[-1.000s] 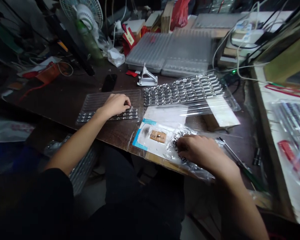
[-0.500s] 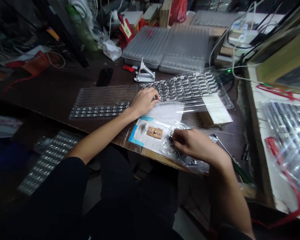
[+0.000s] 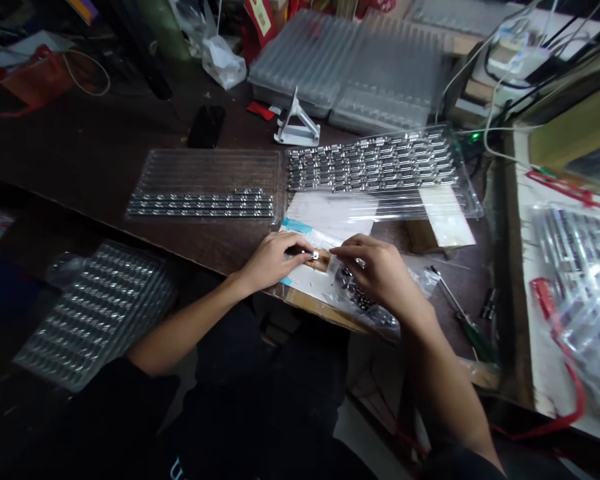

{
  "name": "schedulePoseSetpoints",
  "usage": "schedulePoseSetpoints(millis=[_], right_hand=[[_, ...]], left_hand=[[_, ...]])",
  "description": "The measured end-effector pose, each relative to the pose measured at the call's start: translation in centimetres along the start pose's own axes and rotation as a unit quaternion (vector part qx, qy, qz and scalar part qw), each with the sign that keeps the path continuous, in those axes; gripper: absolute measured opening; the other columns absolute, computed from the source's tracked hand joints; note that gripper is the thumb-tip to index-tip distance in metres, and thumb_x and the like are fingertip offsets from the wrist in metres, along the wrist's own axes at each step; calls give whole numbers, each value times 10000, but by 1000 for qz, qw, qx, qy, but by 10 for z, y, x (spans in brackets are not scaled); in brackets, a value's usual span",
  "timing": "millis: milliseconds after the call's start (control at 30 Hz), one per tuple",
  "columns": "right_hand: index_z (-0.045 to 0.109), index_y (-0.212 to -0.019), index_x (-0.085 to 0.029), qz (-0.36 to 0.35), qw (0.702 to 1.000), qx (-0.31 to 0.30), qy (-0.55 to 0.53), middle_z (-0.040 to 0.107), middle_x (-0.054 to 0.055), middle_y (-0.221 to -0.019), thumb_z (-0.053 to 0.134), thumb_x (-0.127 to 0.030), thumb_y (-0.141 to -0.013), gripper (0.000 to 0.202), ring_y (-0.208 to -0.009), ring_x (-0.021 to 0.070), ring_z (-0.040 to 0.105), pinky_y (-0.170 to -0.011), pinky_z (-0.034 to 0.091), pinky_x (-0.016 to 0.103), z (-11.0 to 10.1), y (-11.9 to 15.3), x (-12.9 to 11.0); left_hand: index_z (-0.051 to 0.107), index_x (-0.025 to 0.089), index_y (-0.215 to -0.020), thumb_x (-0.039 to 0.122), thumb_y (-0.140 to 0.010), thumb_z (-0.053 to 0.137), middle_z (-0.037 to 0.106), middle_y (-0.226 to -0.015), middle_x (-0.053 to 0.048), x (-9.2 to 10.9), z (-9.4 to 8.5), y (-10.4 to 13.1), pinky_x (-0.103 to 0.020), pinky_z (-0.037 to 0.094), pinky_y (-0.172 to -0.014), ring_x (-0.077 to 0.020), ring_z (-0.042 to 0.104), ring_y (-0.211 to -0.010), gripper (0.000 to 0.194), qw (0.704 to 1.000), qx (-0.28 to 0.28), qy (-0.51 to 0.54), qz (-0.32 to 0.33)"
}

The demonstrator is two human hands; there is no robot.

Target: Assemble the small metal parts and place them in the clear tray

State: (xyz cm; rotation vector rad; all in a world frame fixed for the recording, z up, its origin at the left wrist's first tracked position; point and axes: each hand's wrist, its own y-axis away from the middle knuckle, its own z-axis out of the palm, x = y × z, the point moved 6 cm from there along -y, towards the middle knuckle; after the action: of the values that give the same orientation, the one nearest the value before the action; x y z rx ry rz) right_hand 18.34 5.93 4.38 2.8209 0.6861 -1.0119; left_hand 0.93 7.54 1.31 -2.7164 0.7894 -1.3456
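Note:
My left hand (image 3: 274, 257) is closed in a pinch on a small shiny metal part (image 3: 315, 255), held at the small tan block (image 3: 324, 262) on the white sheet. Just right of it, my right hand (image 3: 377, 267) has thumb and forefinger together near the block; whatever is between those fingertips is too small to make out. Under the right hand lies a clear plastic bag (image 3: 363, 297) with many dark, shiny little metal parts. Behind the hands, a clear ribbed tray (image 3: 380, 163) carries rows of metal parts. Another clear tray (image 3: 200, 167), to the left, has rows filled along its near side.
A white stand (image 3: 297, 130) and a black phone (image 3: 207, 127) lie behind the trays. Stacked clear trays (image 3: 300, 60) stand farther back. On the right are a screwdriver (image 3: 463, 317) and a wood block with a white top (image 3: 445, 220). More filled trays (image 3: 90, 313) sit low at left.
My left hand has come from the filled tray down to the tan block, now pinching a metal part. The right hand has lifted from the bag toward the block. The view has shifted too.

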Motion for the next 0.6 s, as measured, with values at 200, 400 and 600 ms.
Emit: schedulePoseSetpoints(millis=[200, 400, 600], right_hand=[[758, -960, -185, 24, 1000, 14, -4, 752, 79, -932, 561, -186, -894, 207, -820, 193, 688, -739, 503, 292, 12, -5, -2], [740, -947, -195, 31, 998, 11, 54, 737, 74, -930, 529, -164, -896, 220, -785, 186, 677, -724, 493, 279, 25, -8, 2], [713, -960, -196, 12, 1000, -4, 9, 725, 58, -912, 534, -160, -900, 192, -806, 177, 679, -748, 508, 272, 30, -10, -5]], left_hand=[[704, 214, -907, 245, -862, 702, 751, -936, -26, -1, 5, 2, -351, 476, -859, -193, 676, -930, 56, 999, -8, -25, 26], [716, 219, -890, 236, -858, 707, 754, -930, -27, -2, 8, 3, -360, 463, -860, -198, 676, -926, 37, 999, -12, -18, 37], [695, 200, -851, 198, -869, 688, 748, -880, -17, -5, -9, 6, -326, 466, -829, -178, 668, -866, 19, 996, 83, 22, 1]])
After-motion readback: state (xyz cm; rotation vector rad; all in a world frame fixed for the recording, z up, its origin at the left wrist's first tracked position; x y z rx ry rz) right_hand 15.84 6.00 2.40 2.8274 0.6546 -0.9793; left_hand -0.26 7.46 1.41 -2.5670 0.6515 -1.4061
